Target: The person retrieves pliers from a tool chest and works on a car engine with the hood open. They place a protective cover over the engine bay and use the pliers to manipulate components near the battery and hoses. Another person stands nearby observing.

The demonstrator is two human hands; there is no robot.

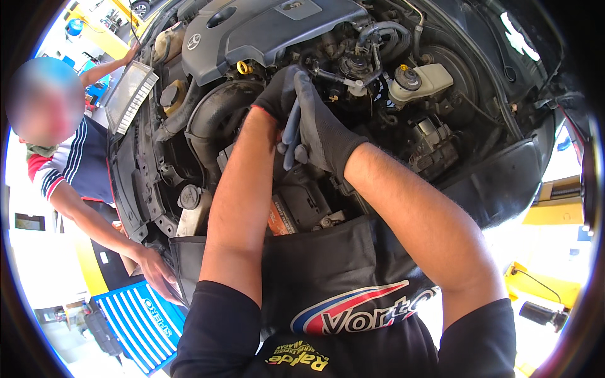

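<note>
Both my hands, in dark gloves, meet in the middle of the engine bay, just below the black engine cover point(271, 31). My left hand point(274, 94) is bent inward and partly hidden behind my right; its fingers curl at the top. My right hand point(324, 135) lies over it, with grey-palmed fingers closed and angled downward. Whatever they hold, if anything, is hidden. Close by are the yellow dipstick loop point(243, 67), a thick curved black hose point(201, 126) and hoses around a round black fitting point(353, 66). The battery point(305, 201) sits beneath my hands.
A pale brake-fluid reservoir point(428, 82) sits right. A co-worker point(75, 157) leans in from the left, one hand point(154, 271) on the car's front edge, near a rectangular filter point(129, 94). A black fender cover point(378, 252) drapes the near edge. A blue tool cabinet point(132, 334) stands lower left.
</note>
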